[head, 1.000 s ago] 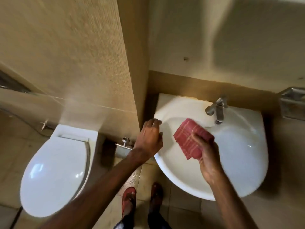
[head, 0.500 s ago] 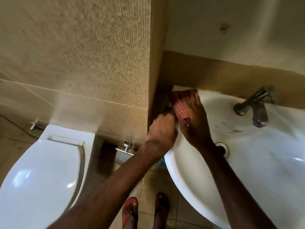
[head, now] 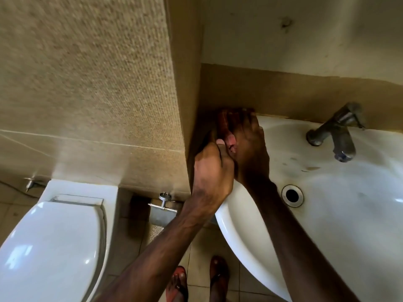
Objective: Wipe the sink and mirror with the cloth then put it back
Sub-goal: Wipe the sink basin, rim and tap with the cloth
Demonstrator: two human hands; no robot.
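I see the right hand [head: 248, 153] at the back left corner of the sink [head: 239, 214]. Its fingers [head: 242, 120] are stretched out flat and close together on top of the red cloth [head: 222, 123], pressing it down where the basin meets the wall. Only a dark red strip of the cloth shows, just left of those fingers and partly under them. The rest is hidden or blurred. The left hand [head: 212, 171] touches the right one on its near left side, fingers curled over the sink rim, thumb up. The tap [head: 335, 131] stands well right of the fingers, and the drain [head: 292, 195] lies right of the wrist. A closed toilet [head: 50, 247] sits far off left.
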